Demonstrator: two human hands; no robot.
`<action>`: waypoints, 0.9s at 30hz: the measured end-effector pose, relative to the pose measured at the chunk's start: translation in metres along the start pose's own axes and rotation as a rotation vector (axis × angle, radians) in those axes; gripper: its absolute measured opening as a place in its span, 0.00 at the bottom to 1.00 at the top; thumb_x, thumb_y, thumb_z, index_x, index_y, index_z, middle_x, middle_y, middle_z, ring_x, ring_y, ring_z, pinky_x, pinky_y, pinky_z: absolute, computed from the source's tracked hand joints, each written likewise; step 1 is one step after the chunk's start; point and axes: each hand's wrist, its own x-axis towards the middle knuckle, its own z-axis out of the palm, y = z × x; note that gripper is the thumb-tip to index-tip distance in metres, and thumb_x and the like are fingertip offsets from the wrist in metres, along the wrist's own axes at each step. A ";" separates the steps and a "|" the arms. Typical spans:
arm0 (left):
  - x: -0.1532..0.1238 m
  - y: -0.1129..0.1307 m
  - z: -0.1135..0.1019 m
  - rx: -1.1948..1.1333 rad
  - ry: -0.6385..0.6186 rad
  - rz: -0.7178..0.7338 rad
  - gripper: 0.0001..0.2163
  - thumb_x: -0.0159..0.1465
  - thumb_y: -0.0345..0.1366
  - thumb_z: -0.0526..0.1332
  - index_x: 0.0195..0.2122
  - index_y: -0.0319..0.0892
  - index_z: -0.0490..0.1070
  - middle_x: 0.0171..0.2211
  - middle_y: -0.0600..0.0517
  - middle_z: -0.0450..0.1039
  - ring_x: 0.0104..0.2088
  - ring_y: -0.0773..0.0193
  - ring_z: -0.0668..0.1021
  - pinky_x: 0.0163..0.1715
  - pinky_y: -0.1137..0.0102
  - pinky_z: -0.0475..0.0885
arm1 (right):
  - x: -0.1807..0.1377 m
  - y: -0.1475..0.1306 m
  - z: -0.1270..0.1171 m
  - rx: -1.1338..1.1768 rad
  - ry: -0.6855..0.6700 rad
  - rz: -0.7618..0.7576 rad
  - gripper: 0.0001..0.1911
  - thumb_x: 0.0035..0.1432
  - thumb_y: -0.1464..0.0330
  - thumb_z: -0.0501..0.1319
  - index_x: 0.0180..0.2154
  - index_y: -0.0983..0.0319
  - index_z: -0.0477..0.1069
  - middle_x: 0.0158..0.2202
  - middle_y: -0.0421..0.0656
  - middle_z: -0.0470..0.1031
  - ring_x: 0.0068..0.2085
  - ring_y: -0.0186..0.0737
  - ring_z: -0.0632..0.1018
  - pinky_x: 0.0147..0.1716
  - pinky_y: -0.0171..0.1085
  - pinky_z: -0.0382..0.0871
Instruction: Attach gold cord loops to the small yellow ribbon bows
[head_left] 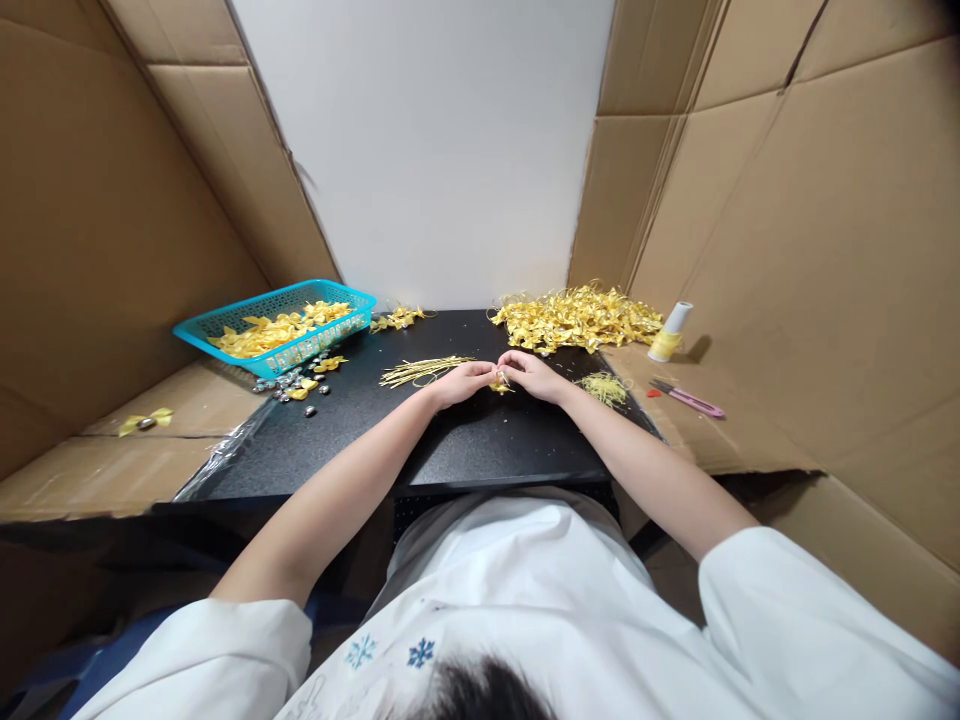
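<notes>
We record one black surface (352, 440), bearing a heap of yellow ribbon pieces (574, 318), small yellow cluster (400, 318), bundle of yellow strands (420, 372), pale clippings (604, 388), silver beads (289, 383).

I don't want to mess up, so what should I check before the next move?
1. Left hand and right hand both on the small yellow piece: ok.
2. Small yellow piece fastened tight: cannot tell, the hands hide part of it.
3. Yellow strands lying near the left hand: ok.
4. Silver beads all in one neat heap: not ok, some lie apart.
5. Pink-handled snips away from both hands: ok.
</notes>
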 end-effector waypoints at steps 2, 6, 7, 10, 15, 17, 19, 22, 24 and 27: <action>0.000 0.001 0.000 -0.018 -0.012 0.002 0.21 0.56 0.54 0.61 0.34 0.38 0.73 0.32 0.52 0.72 0.34 0.65 0.71 0.41 0.70 0.64 | -0.001 -0.002 0.000 -0.002 -0.023 0.008 0.06 0.58 0.65 0.57 0.34 0.62 0.66 0.31 0.38 0.67 0.34 0.33 0.68 0.38 0.34 0.63; 0.000 0.002 0.000 -0.038 -0.021 -0.005 0.21 0.56 0.55 0.62 0.34 0.38 0.74 0.32 0.52 0.73 0.34 0.66 0.71 0.41 0.70 0.64 | -0.003 -0.006 0.001 -0.001 -0.051 0.033 0.06 0.60 0.66 0.55 0.33 0.62 0.64 0.31 0.37 0.65 0.34 0.33 0.67 0.39 0.34 0.63; -0.001 0.002 0.000 -0.038 -0.020 -0.008 0.21 0.55 0.55 0.62 0.34 0.38 0.74 0.32 0.52 0.73 0.34 0.66 0.71 0.40 0.70 0.64 | -0.003 -0.007 0.001 -0.004 -0.051 0.040 0.06 0.60 0.67 0.55 0.32 0.62 0.63 0.30 0.37 0.65 0.34 0.33 0.67 0.39 0.34 0.62; -0.001 0.004 0.001 -0.033 -0.008 -0.015 0.21 0.56 0.54 0.62 0.34 0.38 0.73 0.31 0.52 0.72 0.33 0.66 0.70 0.40 0.70 0.64 | -0.003 -0.007 0.003 -0.017 -0.033 0.055 0.07 0.61 0.66 0.54 0.31 0.62 0.62 0.30 0.37 0.64 0.33 0.33 0.66 0.38 0.34 0.62; -0.002 0.006 0.001 -0.018 0.021 -0.038 0.19 0.56 0.53 0.61 0.32 0.39 0.73 0.29 0.54 0.71 0.32 0.66 0.69 0.39 0.70 0.63 | -0.002 -0.004 0.005 -0.034 -0.003 0.067 0.07 0.61 0.66 0.53 0.31 0.61 0.61 0.30 0.37 0.64 0.34 0.33 0.66 0.39 0.34 0.62; -0.002 0.006 0.001 -0.010 0.040 -0.057 0.18 0.56 0.52 0.61 0.31 0.39 0.72 0.28 0.54 0.70 0.32 0.66 0.69 0.38 0.70 0.63 | -0.001 -0.003 0.005 -0.042 0.010 0.071 0.07 0.61 0.66 0.53 0.31 0.61 0.61 0.30 0.37 0.64 0.34 0.33 0.66 0.39 0.34 0.62; -0.002 0.005 0.001 -0.015 0.057 -0.073 0.17 0.56 0.51 0.61 0.30 0.39 0.72 0.28 0.54 0.70 0.32 0.66 0.69 0.38 0.71 0.63 | 0.000 -0.002 0.005 -0.061 0.023 0.078 0.06 0.61 0.66 0.53 0.31 0.61 0.61 0.30 0.37 0.64 0.34 0.33 0.66 0.39 0.34 0.62; -0.001 0.006 0.002 -0.023 0.078 -0.081 0.17 0.55 0.50 0.61 0.31 0.40 0.73 0.29 0.54 0.71 0.32 0.66 0.70 0.38 0.70 0.64 | 0.000 -0.003 0.004 -0.108 0.041 0.088 0.06 0.60 0.67 0.53 0.31 0.61 0.61 0.30 0.37 0.64 0.34 0.33 0.66 0.39 0.35 0.62; -0.001 0.008 0.003 -0.016 0.097 -0.081 0.17 0.55 0.51 0.61 0.30 0.40 0.73 0.28 0.54 0.71 0.32 0.66 0.69 0.38 0.71 0.64 | 0.001 -0.003 0.004 -0.145 0.058 0.079 0.06 0.60 0.67 0.52 0.31 0.61 0.61 0.30 0.37 0.64 0.34 0.34 0.66 0.39 0.35 0.61; -0.001 0.011 0.006 -0.017 0.145 -0.078 0.19 0.52 0.53 0.63 0.28 0.39 0.73 0.26 0.54 0.69 0.30 0.67 0.68 0.35 0.71 0.63 | 0.001 -0.003 0.003 -0.195 0.094 0.041 0.06 0.60 0.68 0.51 0.30 0.61 0.59 0.29 0.38 0.63 0.33 0.34 0.65 0.39 0.36 0.61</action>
